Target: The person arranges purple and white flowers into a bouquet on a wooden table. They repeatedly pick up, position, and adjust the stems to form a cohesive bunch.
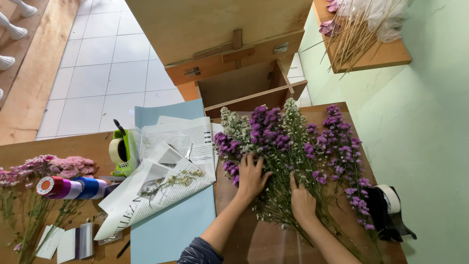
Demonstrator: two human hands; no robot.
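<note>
A loose bunch of purple and white filler flowers (288, 142) lies on the wooden table (254, 239), stems pointing toward me. My left hand (251, 176) rests flat on the left part of the bunch, fingers spread over the purple heads. On the stems a little to the right lies my right hand (302, 203), fingers curled around some of them.
Newspaper sheets (161, 181) and light blue paper (171, 230) lie left of the flowers. A green tape dispenser (119, 149), ribbon spools (73, 188) and pink flowers (53, 166) are further left. A black tape dispenser (388, 210) sits at the right by the green wall.
</note>
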